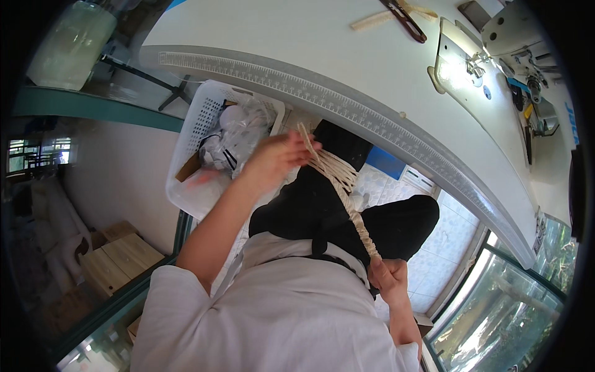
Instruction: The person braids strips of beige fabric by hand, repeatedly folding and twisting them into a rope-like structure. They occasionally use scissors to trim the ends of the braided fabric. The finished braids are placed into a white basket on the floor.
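Observation:
A long cream gathered fabric strip hangs across my lap, scrunched and narrow at its lower end. Farther up it spreads into several loose cream strands or folds; which of the two, I cannot tell. My right hand is closed around the narrow lower end, close to my waist. At the upper end, my left hand is slightly blurred by motion, its fingers bent around a cream piece whose tip sticks up above them. The strip slants from my left hand down to my right.
A white sewing table with a grey ruler edge curves ahead. On it are a sewing machine and dark-handled snips. A white basket with plastic bags stands left of my legs. Glass panes are at right.

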A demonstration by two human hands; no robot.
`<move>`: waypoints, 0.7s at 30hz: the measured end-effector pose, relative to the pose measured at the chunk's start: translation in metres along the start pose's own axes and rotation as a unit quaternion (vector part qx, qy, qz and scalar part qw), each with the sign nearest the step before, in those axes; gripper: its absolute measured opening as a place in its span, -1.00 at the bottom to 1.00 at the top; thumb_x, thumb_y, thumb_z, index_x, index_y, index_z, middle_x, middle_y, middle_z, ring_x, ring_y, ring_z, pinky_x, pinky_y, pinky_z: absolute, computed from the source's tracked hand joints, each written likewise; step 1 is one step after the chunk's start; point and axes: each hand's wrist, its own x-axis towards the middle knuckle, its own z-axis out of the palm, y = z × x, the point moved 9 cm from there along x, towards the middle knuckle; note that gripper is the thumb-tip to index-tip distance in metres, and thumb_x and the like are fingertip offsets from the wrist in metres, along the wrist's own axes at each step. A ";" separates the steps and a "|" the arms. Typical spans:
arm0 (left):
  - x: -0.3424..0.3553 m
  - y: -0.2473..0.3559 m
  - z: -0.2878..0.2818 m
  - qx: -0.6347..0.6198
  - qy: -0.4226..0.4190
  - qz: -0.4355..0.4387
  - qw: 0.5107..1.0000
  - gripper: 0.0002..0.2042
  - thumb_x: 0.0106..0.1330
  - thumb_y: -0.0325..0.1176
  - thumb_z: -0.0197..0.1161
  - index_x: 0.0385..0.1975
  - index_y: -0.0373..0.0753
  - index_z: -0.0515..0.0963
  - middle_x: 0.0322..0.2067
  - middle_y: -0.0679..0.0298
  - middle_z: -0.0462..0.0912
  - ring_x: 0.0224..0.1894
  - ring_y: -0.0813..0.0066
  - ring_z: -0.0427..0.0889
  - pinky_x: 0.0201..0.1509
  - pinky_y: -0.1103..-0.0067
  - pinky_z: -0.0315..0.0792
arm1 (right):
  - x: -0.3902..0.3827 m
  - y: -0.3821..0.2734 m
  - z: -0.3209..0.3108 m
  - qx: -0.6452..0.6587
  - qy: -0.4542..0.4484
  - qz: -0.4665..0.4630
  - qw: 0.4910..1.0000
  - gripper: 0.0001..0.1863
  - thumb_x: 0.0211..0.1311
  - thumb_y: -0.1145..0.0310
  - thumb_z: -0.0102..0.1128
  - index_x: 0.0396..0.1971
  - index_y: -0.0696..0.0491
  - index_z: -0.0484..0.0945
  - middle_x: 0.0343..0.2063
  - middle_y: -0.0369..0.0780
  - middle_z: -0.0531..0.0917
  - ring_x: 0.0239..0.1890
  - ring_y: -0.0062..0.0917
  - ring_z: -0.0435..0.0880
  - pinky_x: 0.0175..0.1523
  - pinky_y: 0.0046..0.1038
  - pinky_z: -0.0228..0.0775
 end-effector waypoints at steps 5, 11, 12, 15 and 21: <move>0.022 -0.017 -0.003 -0.088 -0.079 0.056 0.991 -0.76 0.41 -0.22 0.13 -0.26 -0.31 0.50 -0.31 0.13 0.60 -0.21 0.26 0.60 -0.04 0.33 0.46 | 0.007 0.001 0.008 0.026 -0.023 0.017 0.999 -0.42 0.45 0.25 0.05 -0.85 0.13 0.33 -0.83 -0.38 0.36 -0.75 -0.76 0.18 -0.63 -0.57 -0.06; 0.085 0.004 -0.114 -0.235 -0.035 0.129 0.963 -0.85 0.44 -0.38 0.06 -0.24 -0.33 0.49 -0.40 0.14 0.59 -0.25 0.19 0.58 -0.14 0.34 0.47 | -0.031 0.024 -0.015 0.026 -0.005 0.049 0.998 -0.44 0.44 0.24 0.07 -0.84 0.11 0.38 -0.83 -0.40 0.34 -0.74 -0.77 0.19 -0.63 -0.56 -0.05; 0.075 0.006 -0.108 -0.180 0.019 0.125 0.976 -0.84 0.44 -0.37 0.07 -0.22 -0.34 0.50 -0.37 0.15 0.61 -0.22 0.20 0.58 -0.11 0.33 0.46 | -0.032 0.027 -0.019 0.055 0.017 0.043 0.997 -0.44 0.44 0.24 0.07 -0.84 0.11 0.37 -0.83 -0.40 0.35 -0.75 -0.76 0.18 -0.63 -0.57 -0.05; 0.015 0.050 -0.048 0.104 0.126 0.211 0.964 -0.81 0.43 -0.35 0.10 -0.19 -0.34 0.55 -0.28 0.16 0.65 -0.13 0.24 0.59 -0.01 0.32 0.46 | -0.021 0.020 -0.015 0.044 -0.002 0.035 0.998 -0.44 0.44 0.24 0.06 -0.83 0.11 0.37 -0.83 -0.40 0.35 -0.75 -0.76 0.17 -0.63 -0.58 -0.04; -0.055 0.048 0.087 0.632 -0.192 0.412 0.627 -0.87 0.33 -0.47 0.15 -0.24 -0.30 0.63 -0.23 0.24 0.67 -0.07 0.35 0.59 0.40 0.33 0.13 | -0.012 0.002 -0.013 -0.028 -0.010 0.029 0.999 -0.43 0.42 0.24 0.10 -0.85 0.13 0.35 -0.84 -0.42 0.34 -0.74 -0.78 0.15 -0.64 -0.56 -0.08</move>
